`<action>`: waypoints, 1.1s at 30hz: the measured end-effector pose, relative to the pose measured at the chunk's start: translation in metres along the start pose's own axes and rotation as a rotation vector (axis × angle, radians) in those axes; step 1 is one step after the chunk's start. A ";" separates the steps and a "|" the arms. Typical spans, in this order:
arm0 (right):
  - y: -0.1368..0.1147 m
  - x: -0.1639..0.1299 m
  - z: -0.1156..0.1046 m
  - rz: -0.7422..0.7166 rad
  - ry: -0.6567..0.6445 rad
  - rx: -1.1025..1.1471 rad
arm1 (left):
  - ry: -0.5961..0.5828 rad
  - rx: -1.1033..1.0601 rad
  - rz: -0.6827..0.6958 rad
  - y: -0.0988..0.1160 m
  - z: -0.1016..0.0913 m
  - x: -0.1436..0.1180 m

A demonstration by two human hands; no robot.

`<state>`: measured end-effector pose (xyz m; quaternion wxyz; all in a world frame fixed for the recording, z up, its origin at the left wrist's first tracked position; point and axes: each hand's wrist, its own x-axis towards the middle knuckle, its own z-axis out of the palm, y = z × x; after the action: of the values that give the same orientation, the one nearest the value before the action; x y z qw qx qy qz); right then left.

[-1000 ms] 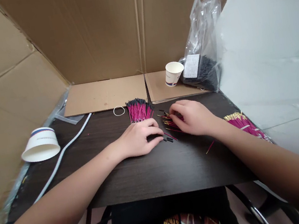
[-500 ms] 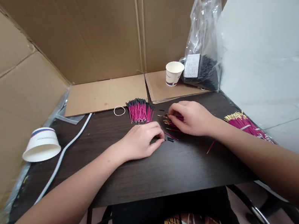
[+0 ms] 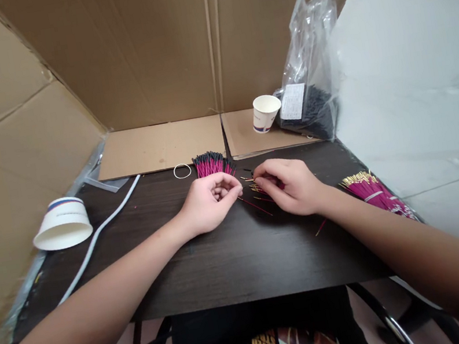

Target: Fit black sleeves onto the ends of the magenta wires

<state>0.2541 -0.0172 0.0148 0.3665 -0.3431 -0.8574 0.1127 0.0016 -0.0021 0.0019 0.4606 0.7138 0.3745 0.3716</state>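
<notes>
My left hand (image 3: 208, 202) is raised just off the dark table (image 3: 227, 266), its fingers curled tight over small black caps that I can barely see. My right hand (image 3: 293, 185) pinches a thin pink wire out of a loose heap of gold-tipped pink wires (image 3: 257, 189) beneath its fingertips. The two hands' fingertips are a few centimetres apart. One pink wire (image 3: 255, 206) lies on the table between them. Just beyond my left hand lies a bundle of pink wires with black caps (image 3: 209, 165).
A larger pile of gold-tipped pink wires (image 3: 371, 192) lies at the right edge, with a stray wire (image 3: 321, 228) near my right wrist. A rubber band (image 3: 182, 171), white cable (image 3: 99, 235), tipped paper cup (image 3: 62, 223), upright cup (image 3: 266, 113) and plastic bag of black parts (image 3: 310, 105) surround the work area. Cardboard walls enclose it.
My left hand lifted off the table and curled toward my right hand. The black caps that lay near its fingertips are gone from the table. My right hand shifted slightly left.
</notes>
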 end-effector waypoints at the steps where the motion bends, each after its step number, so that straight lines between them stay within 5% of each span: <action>1: 0.000 0.000 0.000 -0.008 -0.001 0.005 | 0.014 -0.028 -0.003 0.000 0.001 0.001; 14: 0.002 -0.001 0.001 -0.004 -0.026 0.005 | 0.061 -0.147 -0.015 -0.003 0.004 0.001; 33: -0.002 0.000 0.005 -0.040 -0.102 0.071 | -0.014 -0.017 0.047 0.002 0.005 -0.005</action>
<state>0.2492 -0.0188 0.0120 0.3364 -0.3064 -0.8772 0.1530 0.0041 -0.0085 0.0017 0.4604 0.7211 0.3513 0.3802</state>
